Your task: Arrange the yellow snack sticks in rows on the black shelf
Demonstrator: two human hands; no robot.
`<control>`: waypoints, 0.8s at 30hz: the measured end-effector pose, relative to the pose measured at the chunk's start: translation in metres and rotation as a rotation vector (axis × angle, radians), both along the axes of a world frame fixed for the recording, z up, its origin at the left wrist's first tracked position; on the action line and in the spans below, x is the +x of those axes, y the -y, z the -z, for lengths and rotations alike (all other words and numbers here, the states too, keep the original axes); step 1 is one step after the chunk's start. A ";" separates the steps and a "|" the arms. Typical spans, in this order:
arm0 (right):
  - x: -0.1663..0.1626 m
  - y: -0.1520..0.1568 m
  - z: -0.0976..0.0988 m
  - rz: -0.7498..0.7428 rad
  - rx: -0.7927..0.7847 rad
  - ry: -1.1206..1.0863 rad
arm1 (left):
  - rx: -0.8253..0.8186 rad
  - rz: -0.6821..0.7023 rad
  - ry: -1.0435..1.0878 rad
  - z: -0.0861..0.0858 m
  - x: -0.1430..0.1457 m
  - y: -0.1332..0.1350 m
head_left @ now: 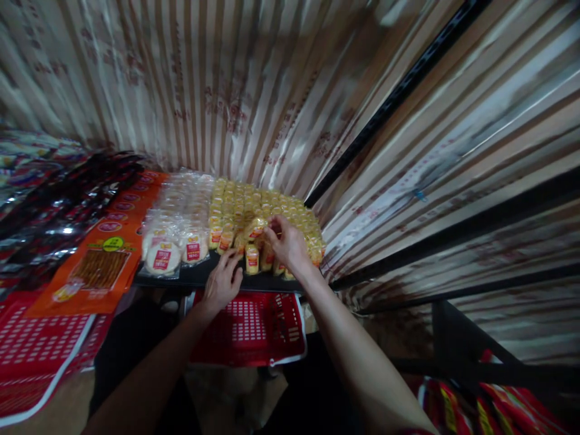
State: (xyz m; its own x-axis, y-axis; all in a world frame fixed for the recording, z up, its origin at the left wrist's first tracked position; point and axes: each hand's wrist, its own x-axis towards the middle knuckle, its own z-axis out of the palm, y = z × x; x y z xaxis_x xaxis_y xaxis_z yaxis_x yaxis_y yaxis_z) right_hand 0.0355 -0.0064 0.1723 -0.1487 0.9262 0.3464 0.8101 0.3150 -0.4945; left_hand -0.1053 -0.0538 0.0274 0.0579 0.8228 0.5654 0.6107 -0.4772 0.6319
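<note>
Rows of small yellow snack packs in clear wrappers stand on a black shelf. My right hand reaches over their front rows, thumb and fingertips closed on the edge of one yellow snack pack that lies tilted on top of the others. At the front edge of the rows, my left hand has its fingers stretched out and its thumb apart, fingertips against the nearest packs. Round white crackers in clear wrappers lie in rows left of the yellow packs.
An orange snack bag and dark shiny packets fill the left of the shelf. Red baskets sit below. Plastic-wrapped striped stacks rise behind, with a black metal post at the right. Red packets lie lower right.
</note>
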 end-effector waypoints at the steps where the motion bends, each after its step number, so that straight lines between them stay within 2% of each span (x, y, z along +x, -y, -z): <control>1: 0.001 0.000 -0.002 0.005 0.010 -0.015 | 0.011 0.014 -0.022 0.001 0.002 0.000; 7: 0.008 0.012 -0.005 0.077 0.031 -0.129 | 0.026 0.082 -0.095 0.009 0.020 -0.001; 11: 0.015 0.020 -0.003 0.091 -0.039 -0.058 | 0.043 0.129 -0.092 0.012 0.032 -0.005; 19: 0.016 0.018 0.022 0.046 -0.101 0.074 | 0.035 0.078 -0.178 0.013 0.037 -0.005; 24: 0.011 0.011 0.023 0.041 -0.106 0.080 | 0.085 0.050 -0.156 0.014 0.033 -0.002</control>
